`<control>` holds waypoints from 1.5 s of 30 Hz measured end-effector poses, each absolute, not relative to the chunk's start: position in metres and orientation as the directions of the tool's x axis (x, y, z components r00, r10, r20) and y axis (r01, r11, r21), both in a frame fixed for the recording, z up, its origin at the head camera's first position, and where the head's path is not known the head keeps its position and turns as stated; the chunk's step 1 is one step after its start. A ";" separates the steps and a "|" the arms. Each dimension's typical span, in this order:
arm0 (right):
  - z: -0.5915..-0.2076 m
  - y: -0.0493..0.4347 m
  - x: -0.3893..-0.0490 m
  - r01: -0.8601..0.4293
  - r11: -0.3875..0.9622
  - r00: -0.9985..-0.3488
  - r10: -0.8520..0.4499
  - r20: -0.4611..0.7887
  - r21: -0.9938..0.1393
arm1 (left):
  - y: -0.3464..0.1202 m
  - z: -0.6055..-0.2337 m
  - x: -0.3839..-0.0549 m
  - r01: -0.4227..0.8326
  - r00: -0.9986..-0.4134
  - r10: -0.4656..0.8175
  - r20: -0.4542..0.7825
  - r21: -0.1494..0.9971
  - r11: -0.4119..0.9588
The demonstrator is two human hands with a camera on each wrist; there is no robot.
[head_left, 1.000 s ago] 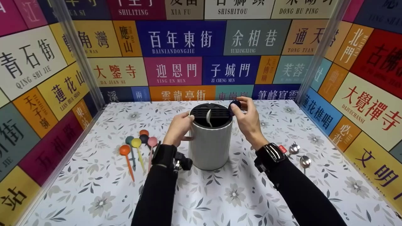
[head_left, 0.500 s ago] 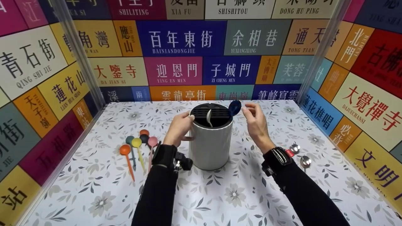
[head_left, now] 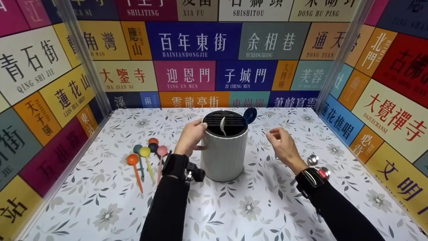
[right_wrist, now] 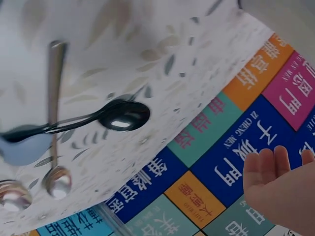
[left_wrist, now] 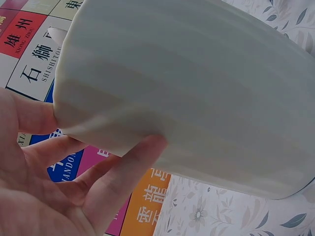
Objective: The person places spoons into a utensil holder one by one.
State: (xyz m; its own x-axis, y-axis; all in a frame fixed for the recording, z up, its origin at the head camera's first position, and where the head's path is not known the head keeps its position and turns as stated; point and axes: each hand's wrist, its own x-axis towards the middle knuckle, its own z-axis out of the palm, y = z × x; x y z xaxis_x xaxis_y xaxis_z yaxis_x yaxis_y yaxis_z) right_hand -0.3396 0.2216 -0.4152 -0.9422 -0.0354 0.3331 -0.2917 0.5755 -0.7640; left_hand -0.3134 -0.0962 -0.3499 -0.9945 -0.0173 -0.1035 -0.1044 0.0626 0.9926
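Note:
A ribbed pale grey utensil holder (head_left: 224, 155) with a black slotted top stands upright in mid-table. My left hand (head_left: 191, 137) grips its left side, thumb at the rim. In the left wrist view that hand (left_wrist: 74, 182) has a fingertip against the grey wall. A dark blue spoon (head_left: 250, 115) sticks up from the right edge of the top, its bowl above the rim. Near the middle of the top, a curved pale utensil (head_left: 222, 126) rises from the black insert. To the right, apart from the holder, my right hand (head_left: 283, 146) hovers with fingers loosely bent, holding nothing.
Left of the holder lie several coloured spoons, among them an orange spoon (head_left: 132, 160), a yellow spoon (head_left: 145, 152) and a pink spoon (head_left: 162, 151). On the right is a metal spoon (head_left: 313, 159); the right wrist view also shows a black spoon (right_wrist: 124, 116). Printed panels enclose the table.
My right hand has let go of the dark blue spoon and moved right and toward me. The spoon stays standing at the holder's edge. The left hand keeps its place.

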 end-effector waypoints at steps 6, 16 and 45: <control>-0.432 0.240 -0.337 -0.299 0.664 -0.940 -0.083 0.331 -0.685 | -0.097 -0.350 -0.313 -0.112 -0.994 -0.023 -0.111 0.991 0.069; -0.450 0.265 -0.333 -0.204 0.826 -0.976 -0.128 0.178 -0.526 | -0.098 -0.350 -0.312 -0.102 -0.995 -0.017 -0.101 0.993 0.066; -0.492 0.283 -0.341 -0.158 0.914 -0.987 -0.151 0.050 -0.373 | -0.095 -0.350 -0.311 -0.083 -0.996 -0.031 -0.081 0.994 0.075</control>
State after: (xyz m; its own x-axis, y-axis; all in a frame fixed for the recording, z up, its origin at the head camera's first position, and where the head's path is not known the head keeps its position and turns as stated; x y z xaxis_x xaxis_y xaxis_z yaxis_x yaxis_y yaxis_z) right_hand -0.3407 0.2835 -0.4916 -0.9873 -0.1507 0.0502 -0.1585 0.9141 -0.3731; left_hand -0.3113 -0.0954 -0.3498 -0.9962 -0.0311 -0.0810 -0.0831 0.0750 0.9937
